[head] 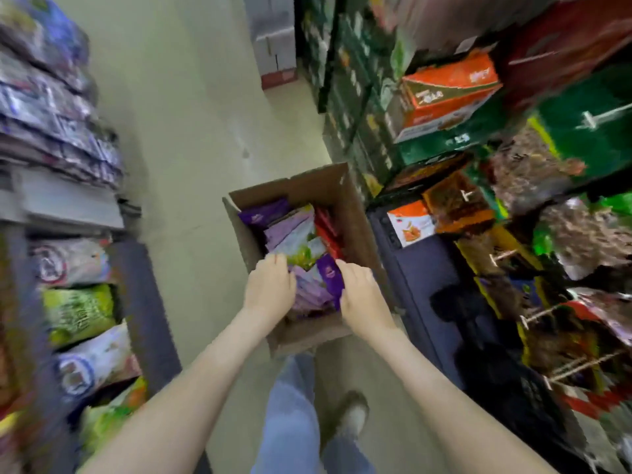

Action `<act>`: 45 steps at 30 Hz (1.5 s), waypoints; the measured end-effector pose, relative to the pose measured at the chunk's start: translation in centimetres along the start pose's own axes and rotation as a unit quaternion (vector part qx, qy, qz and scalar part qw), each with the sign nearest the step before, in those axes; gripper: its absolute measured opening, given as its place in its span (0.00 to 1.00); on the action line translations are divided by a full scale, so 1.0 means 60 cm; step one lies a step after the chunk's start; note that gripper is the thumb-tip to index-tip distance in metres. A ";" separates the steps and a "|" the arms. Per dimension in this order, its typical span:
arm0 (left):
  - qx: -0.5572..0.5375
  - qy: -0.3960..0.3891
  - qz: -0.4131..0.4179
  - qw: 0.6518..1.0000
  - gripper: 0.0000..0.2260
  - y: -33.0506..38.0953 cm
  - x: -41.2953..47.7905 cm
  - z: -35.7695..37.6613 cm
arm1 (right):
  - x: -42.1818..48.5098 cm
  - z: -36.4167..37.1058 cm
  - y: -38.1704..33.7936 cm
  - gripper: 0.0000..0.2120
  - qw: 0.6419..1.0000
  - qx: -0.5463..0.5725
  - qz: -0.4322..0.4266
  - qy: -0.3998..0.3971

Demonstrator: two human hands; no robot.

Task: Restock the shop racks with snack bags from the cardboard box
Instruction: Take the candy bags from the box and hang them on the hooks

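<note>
Cardboard box [301, 333] of snack bags [294, 230] on bare floor [191, 138] between racks [420, 268].

Floor [191, 138]: pale and smooth, an aisle running between 2 racks.
Cardboard box [355, 213]: stands on the floor mid-aisle, flaps open, just beside the right rack's dark base.
Inside the box: snack bags [290, 227] packed on edge, purple and lilac to the left, red along the right wall, 1 green-printed in the middle.
Left rack [136, 285]: dark frame; purple-silver bags [51, 107] piled on the upper shelf, white and green bags [78, 313] on the lower ones.
Right rack [420, 285]: an orange carton [448, 94] sits on green cartons [444, 142]; lower goods too blurred to tell.
Far end: pale stacked cartons [273, 39] on the floor.
</note>
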State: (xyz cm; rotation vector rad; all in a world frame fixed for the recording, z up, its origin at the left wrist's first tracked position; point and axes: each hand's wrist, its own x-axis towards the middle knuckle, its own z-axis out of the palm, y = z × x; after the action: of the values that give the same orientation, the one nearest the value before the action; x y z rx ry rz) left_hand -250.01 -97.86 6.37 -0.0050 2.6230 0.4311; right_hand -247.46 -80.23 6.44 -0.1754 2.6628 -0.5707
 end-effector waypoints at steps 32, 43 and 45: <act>-0.171 -0.190 -0.196 0.947 0.21 -0.020 0.192 0.480 | 0.258 0.422 0.292 0.15 0.957 -0.076 0.260 -0.107; -0.055 0.021 0.119 0.991 0.28 0.028 0.124 0.177 | 0.128 0.119 0.134 0.20 0.978 0.069 0.193 -0.043; -0.010 0.067 0.200 0.977 0.25 0.059 0.103 0.102 | 0.075 0.029 0.105 0.20 0.980 0.084 0.177 -0.033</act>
State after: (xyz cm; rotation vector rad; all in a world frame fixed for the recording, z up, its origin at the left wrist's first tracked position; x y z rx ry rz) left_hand -252.96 -92.21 -0.49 0.5127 2.7510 0.6099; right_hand -251.02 -76.07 0.71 0.3168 2.4825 -0.6520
